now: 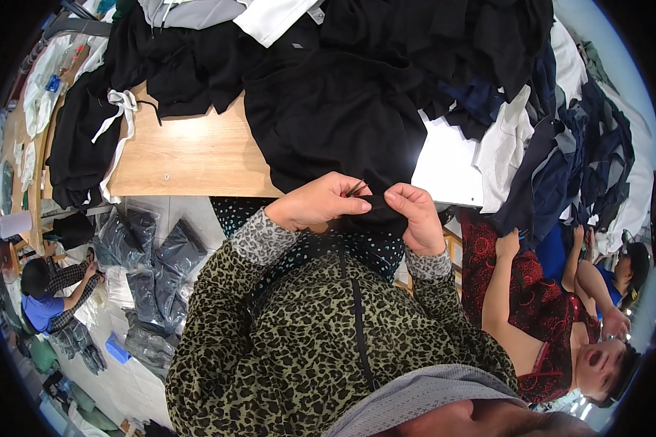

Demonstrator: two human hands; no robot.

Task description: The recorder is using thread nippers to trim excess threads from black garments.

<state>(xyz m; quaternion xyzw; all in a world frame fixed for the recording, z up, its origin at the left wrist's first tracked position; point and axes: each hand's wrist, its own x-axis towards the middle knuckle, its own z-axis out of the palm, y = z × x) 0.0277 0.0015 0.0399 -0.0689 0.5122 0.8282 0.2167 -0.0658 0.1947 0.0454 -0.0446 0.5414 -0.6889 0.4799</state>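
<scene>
A black garment is spread over the wooden table and hangs past its near edge towards me. Its lower edge reaches up between my hands. My left hand is closed round small thread snips, with dark pointed tips and a bit of red showing; most of the tool is hidden by my fingers. Close beside it, my right hand pinches the edge of the black garment between thumb and fingers. Both hands are just off the table's near edge, in front of my body.
Black clothes pile along the far side, with a grey garment on top. Navy garments and a white one heap at right, where a person in red-patterned clothing works close by. Plastic-wrapped bundles lie on the floor at left near another person.
</scene>
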